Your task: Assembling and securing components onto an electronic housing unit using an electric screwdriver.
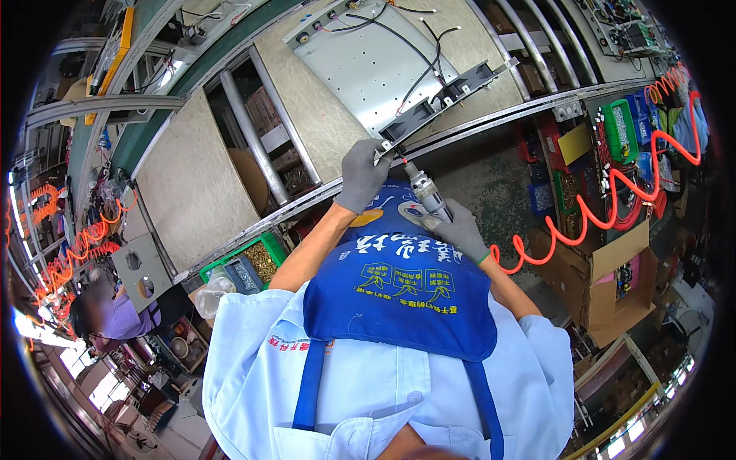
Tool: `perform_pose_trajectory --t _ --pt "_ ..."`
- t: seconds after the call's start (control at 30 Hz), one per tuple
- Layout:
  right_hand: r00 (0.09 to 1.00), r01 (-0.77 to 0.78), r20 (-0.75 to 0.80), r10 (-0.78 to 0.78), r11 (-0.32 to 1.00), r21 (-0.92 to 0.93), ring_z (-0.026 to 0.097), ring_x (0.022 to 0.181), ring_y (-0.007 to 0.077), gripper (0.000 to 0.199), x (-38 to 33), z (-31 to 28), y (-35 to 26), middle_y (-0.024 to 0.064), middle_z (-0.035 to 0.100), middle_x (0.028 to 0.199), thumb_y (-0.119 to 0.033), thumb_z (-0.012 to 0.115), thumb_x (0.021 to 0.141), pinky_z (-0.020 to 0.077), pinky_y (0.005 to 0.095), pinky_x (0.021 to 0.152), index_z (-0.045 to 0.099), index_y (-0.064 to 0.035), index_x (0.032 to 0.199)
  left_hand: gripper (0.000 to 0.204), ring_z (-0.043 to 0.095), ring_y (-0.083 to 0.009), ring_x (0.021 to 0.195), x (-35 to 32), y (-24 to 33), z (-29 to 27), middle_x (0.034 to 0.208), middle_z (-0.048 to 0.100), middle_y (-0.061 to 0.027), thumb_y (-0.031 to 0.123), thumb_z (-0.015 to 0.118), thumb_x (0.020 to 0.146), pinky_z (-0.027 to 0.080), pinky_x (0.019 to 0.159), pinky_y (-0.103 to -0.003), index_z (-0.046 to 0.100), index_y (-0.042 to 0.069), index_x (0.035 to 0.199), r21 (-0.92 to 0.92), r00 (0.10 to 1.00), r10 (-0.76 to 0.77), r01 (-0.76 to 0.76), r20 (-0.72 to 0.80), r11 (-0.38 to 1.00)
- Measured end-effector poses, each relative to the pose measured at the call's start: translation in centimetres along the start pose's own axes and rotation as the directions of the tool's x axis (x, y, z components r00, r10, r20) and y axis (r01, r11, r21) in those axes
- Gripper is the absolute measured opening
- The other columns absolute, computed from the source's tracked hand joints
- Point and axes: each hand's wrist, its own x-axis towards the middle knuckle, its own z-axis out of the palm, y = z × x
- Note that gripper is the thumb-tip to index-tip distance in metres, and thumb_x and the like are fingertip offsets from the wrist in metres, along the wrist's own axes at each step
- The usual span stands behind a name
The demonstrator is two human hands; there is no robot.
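Both hands clamp: left [362, 175] on panel [368, 65], right [458, 230] on screwdriver [423, 190], green bin [257, 257] holding screws.

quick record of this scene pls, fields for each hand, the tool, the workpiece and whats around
left hand: gloved left hand pinching the near corner of the metal panel
right hand: gloved right hand wrapped around the power screwdriver
tool: tip at the panel's black edge strip, by the left fingers
workpiece: grey panel with black cables, lying on the conveyor
around: orange coiled hose, green parts bin, cardboard box
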Motion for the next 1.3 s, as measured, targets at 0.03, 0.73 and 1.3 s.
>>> perform_pose_trajectory --t 0.03,0.73,1.3 --pt "1.000 -0.008 -0.004 0.007 1.000 -0.018 0.066 0.086 0.0203 0.051 0.0 0.0 0.1 0.0150 0.068 0.094 -0.038 0.074 0.076 0.0505 0.0346 0.078 0.066 0.0000 0.108 0.018 0.063 -0.0319 0.077 0.0 0.0 0.1 0.083 0.065 -0.0135 0.009 0.073 0.075 0.050 0.067 -0.039 0.066 0.005 0.091 -0.003 1.000 0.010 -0.010 -0.005 1.000" --pt "0.998 0.054 0.030 -0.051 0.996 -0.078 0.054 0.076 0.0143 0.038 1.3 -0.4 2.1 0.0066 0.062 0.084 -0.030 0.070 0.083 0.0456 0.0321 0.071 0.061 0.0016 0.103 0.028 0.063 -0.0334 0.095 -7.7 -5.2 -3.9 0.101 0.062 -0.0165 0.011 0.066 0.081 0.052 0.085 -0.039 0.062 0.004 0.108 -0.010 0.932 -0.285 0.290 -0.223 0.957" --pt "0.986 0.150 0.086 -0.144 0.986 -0.075 0.043 0.059 0.0051 0.024 3.1 -0.9 2.0 -0.0029 0.050 0.070 -0.026 0.064 0.090 0.0331 0.0234 0.052 0.057 -0.0037 0.097 0.026 0.066 -0.0389 0.094 -42.1 -18.4 -29.0 0.103 0.067 -0.0220 0.021 0.058 0.079 0.052 0.087 -0.046 0.073 0.006 0.094 0.148 -0.094 -0.814 0.965 -0.574 -0.216"
